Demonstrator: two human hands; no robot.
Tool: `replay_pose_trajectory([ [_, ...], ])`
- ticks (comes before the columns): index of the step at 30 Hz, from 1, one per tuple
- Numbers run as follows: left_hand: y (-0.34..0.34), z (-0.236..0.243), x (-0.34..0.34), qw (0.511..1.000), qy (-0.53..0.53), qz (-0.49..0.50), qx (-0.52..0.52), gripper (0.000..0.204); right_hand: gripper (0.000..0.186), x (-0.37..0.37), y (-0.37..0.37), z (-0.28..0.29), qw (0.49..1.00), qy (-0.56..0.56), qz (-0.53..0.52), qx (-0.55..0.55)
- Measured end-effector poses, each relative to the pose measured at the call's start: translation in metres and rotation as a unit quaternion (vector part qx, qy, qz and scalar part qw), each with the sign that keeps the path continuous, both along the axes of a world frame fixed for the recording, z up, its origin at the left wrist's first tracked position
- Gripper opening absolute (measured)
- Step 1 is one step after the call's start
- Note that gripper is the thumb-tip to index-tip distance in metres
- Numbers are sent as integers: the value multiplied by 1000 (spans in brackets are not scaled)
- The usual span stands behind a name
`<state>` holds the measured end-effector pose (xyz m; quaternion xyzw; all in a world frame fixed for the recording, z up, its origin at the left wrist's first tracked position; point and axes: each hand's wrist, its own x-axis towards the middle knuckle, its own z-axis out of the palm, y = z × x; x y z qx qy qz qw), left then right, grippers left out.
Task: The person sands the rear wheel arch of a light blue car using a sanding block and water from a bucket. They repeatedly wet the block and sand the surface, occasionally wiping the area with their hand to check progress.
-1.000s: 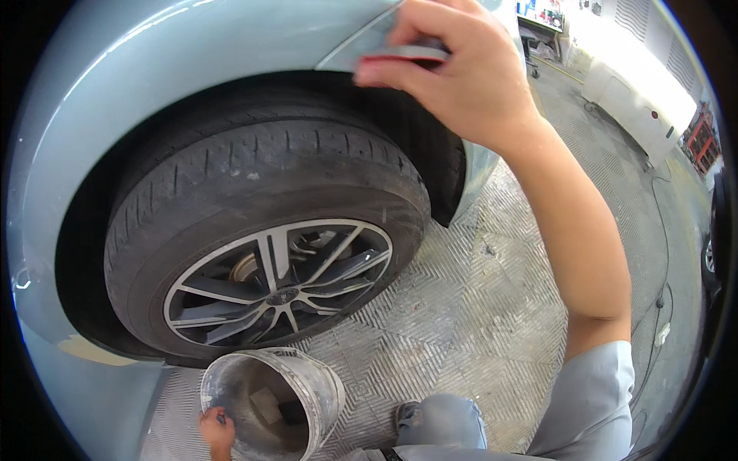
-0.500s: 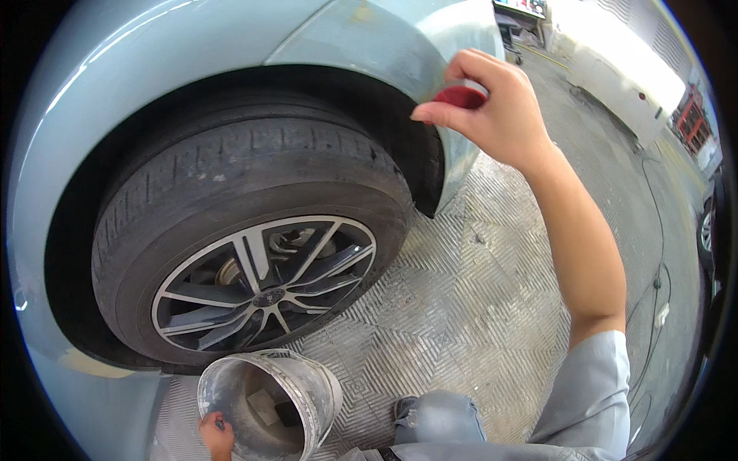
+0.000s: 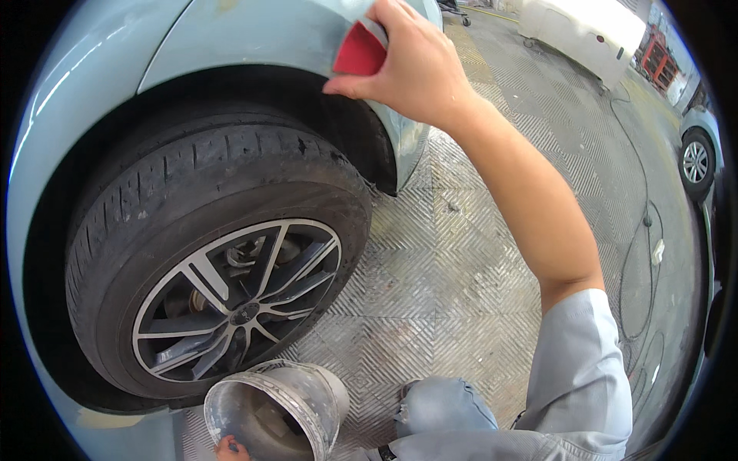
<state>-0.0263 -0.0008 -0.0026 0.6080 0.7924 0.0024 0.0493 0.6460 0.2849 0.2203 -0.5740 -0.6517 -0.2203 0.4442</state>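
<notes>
- The right hand (image 3: 419, 65) holds the pad (image 3: 360, 51) up at the far side of the wheel (image 3: 244, 313), by the fender (image 3: 307, 34); whether the pad touches the paint, I cannot tell.
- The pad has a red face and a grey back; it looks thin and bowed in the grip.
- It should be very light and fairly soft, bending easily under the fingers rather than staying flat. The red side looks matt and probably grips better than a smooth sheet; if wet, it could slip a little. It hardly seems fragile, though its edges may crease.
- The best hold is likely by two opposite edges, thumb on one and fingers along the other, leaving the red face free.
- The right hand has much that hold: the thumb (image 3: 347, 87) lies along the near edge, the fingers bend round the far right side, and the pad is pinched between. Its red face shows to the left of the palm; some fingertips are hidden.
- The left hand (image 3: 231, 448) is at the left of the bucket (image 3: 329, 393), by its rim. Its fingers look curled, but I cannot tell whether they pinch anything.
- The tyre (image 3: 200, 180) stands between the bucket and the pad.
</notes>
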Motion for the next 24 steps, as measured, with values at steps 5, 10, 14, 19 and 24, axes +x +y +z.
replay_pose_trajectory([
  [5, 2, 12, 17, 999, 46, 9, -18, 32, 67, 20, 0, -47, 998, 42, -6, -55],
  [10, 3, 18, 29, 999, 39, 26, -14, 31, 74, 22, -1, -48, 995, 90, 22, -37],
  [14, 4, 19, 32, 999, 26, 33, -25, 30, 72, 12, 7, -28, 991, 105, 75, 30],
  [19, 4, 17, 29, 999, 44, -1, -6, 31, 74, 8, 11, -20, 992, 111, 61, 17],
  [24, 3, 16, 24, 1000, 25, 9, -13, 31, 74, 18, 10, -37, 990, 128, 39, -35],
])
